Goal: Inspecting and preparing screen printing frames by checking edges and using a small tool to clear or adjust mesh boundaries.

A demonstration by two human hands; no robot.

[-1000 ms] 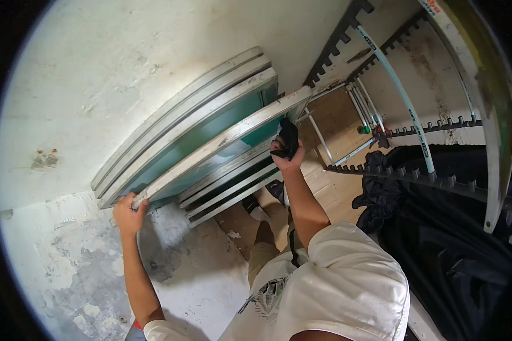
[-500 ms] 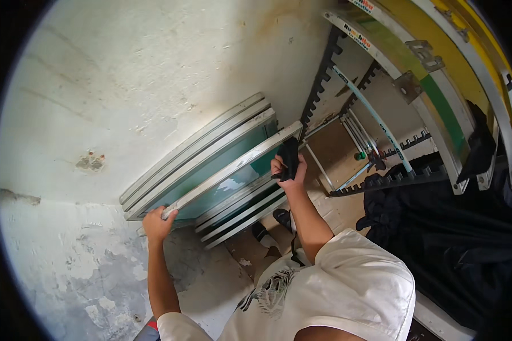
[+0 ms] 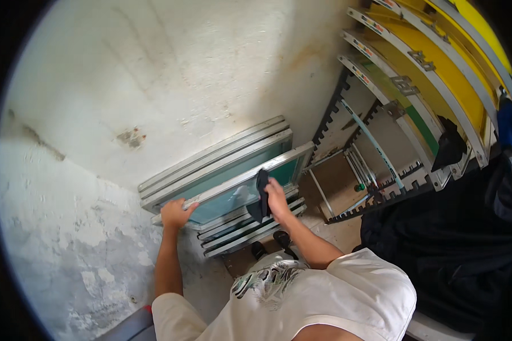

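Against the white wall (image 3: 153,74) leans a green-meshed frame (image 3: 233,184); left hand (image 3: 175,213) grips its edge, right hand (image 3: 276,199) presses a dark cloth (image 3: 261,196) on it.

Screen-printing workshop. Evidence: stack of aluminium-framed mesh screens (image 3: 227,176) leaning against a rough plastered wall (image 3: 153,74) at 12 o'clock; notched rack (image 3: 381,187) at 3 o'clock; yellow and green framed screens (image 3: 438,74) stored at 2 o'clock.
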